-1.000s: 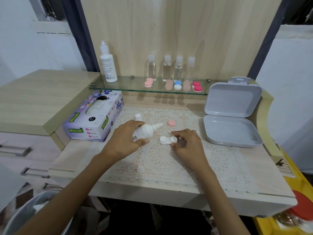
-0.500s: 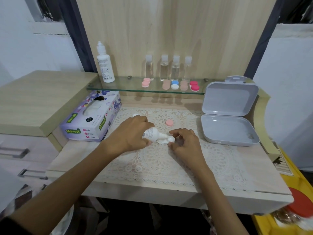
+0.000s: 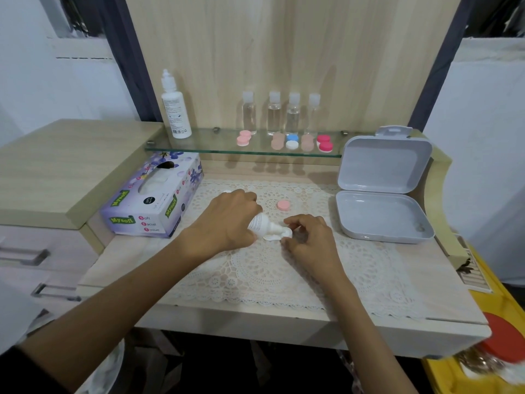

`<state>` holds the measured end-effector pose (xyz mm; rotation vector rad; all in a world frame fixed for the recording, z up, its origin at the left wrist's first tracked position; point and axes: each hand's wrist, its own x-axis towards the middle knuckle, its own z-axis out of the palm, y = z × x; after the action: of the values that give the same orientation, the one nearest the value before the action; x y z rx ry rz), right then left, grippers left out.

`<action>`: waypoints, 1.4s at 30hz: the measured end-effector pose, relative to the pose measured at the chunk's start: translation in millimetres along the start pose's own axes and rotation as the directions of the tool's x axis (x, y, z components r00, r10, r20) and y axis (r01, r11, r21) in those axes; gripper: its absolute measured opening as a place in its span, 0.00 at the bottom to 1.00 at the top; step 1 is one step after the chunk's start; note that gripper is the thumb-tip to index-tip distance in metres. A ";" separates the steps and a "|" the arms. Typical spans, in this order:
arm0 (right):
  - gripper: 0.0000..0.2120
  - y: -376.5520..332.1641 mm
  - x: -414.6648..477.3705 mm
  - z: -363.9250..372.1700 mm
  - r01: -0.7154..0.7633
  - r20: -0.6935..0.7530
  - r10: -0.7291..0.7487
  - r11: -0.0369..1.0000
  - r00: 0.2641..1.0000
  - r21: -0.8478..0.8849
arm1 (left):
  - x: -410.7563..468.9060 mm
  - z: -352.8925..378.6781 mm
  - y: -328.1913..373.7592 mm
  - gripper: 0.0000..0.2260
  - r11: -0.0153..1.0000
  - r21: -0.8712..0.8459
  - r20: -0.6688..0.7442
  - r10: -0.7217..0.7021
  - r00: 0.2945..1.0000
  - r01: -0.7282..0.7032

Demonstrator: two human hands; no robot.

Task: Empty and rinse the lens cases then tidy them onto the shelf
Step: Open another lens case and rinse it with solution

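- Left hand (image 3: 227, 220) curled tight round a small white bottle (image 3: 259, 223), tipped nozzle-down toward the right.
- Nozzle tip right at a white lens case (image 3: 272, 237), flat on the lace mat (image 3: 284, 277) between both hands.
- Right hand (image 3: 309, 237) pinching the right end of that case with thumb and fingertips.
- Loose pink cap (image 3: 283, 205) on the mat just behind the case, not touching it.
- Glass shelf (image 3: 199, 145) at the back, with 5 capped lens cases (image 3: 292, 141) in a row: pink, beige, blue-and-white, beige, red-and-white.
- Behind the row, 4 clear bottles (image 3: 274, 115); at the shelf's left end, 1 tall white bottle (image 3: 174, 109), upright.
- Tissue box (image 3: 153, 200) left of the mat; open grey box (image 3: 380, 214) to its right, lid standing up.
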<state>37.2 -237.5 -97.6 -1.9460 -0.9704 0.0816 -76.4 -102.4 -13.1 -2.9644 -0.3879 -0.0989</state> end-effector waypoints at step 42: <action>0.10 -1.3 -0.9 -0.7 0.014 -0.007 -0.014 1.000 1.000 -0.003 | -37.7 43.9 -20.7 0.22 0.659 -0.725 -0.227 -0.502 0.835 0.200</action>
<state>36.1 -238.3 -96.5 -1.9405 -0.9793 0.0656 -116.1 -85.2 -56.7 -3.3387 -1.0831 -1.1394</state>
